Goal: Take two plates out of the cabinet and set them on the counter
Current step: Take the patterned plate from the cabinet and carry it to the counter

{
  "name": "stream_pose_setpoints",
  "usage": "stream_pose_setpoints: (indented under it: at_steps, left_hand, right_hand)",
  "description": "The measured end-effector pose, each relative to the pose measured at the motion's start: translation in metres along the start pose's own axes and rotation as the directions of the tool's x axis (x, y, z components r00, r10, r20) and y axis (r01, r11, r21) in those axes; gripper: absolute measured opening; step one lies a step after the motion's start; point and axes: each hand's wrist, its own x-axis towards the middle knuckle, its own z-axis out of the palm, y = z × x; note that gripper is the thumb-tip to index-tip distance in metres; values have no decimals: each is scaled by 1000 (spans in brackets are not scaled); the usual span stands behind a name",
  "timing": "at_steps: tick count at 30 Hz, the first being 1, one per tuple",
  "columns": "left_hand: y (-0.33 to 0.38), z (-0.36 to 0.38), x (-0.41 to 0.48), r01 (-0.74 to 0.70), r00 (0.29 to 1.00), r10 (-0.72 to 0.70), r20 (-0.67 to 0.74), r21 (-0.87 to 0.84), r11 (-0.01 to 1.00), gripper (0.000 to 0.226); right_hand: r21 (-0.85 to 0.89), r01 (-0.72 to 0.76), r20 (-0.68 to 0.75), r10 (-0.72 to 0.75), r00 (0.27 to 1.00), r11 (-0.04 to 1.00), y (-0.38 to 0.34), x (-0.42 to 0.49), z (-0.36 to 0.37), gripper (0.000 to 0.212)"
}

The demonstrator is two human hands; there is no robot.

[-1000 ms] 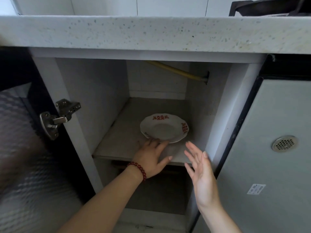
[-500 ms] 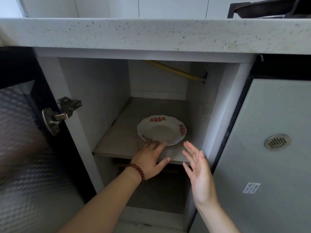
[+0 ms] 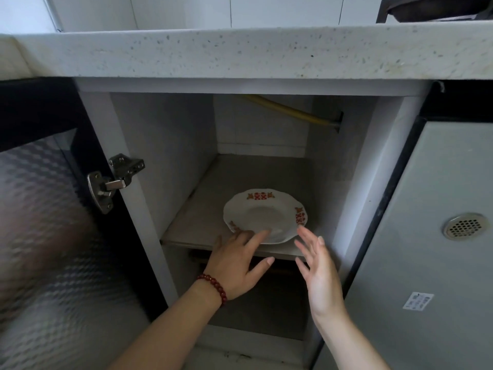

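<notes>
The white scalloped ceramic plate with red motifs point(image 3: 265, 216) lies in the cabinet, under the speckled stone counter point(image 3: 240, 52). Left hand point(image 3: 236, 263) spread touching its rim, right hand point(image 3: 318, 265) spread beside it; nothing delivered.

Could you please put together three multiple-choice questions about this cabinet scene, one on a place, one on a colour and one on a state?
1. Where does the plate sit?
A. on the counter
B. on the cabinet shelf
C. on the cabinet floor

2. What colour are the beads of the bracelet on the left wrist?
A. red
B. blue
C. green

3. What is the right hand doing?
A. gripping the plate
B. open, beside the plate's near right edge
C. resting on the counter

Answers: B, the plate lies flat on the shelf; A, dark red beads circle the wrist; B, its fingers are spread and hold nothing, while the left hand fingertips reach the plate's rim.
</notes>
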Motion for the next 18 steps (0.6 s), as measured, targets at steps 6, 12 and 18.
stream_pose_setpoints:
  at_steps: [6, 12, 18]
  left_hand:
    - [-11, -13, 13, 173, 969, -242, -57, -545, 820, 66]
    - [-10, -25, 29, 252, 822, -532, 205, -968, 16, 70]
    - [-16, -33, 32, 194, 800, -513, 312, -943, -271, 78]
  right_hand:
    - [-75, -23, -50, 20, 999, 997, 11, 13, 3, 42]
    - [-125, -65, -92, 54, 994, 990, 18, 22, 3, 45]
    - [-87, -109, -120, 98, 988, 990, 20, 27, 5, 45]
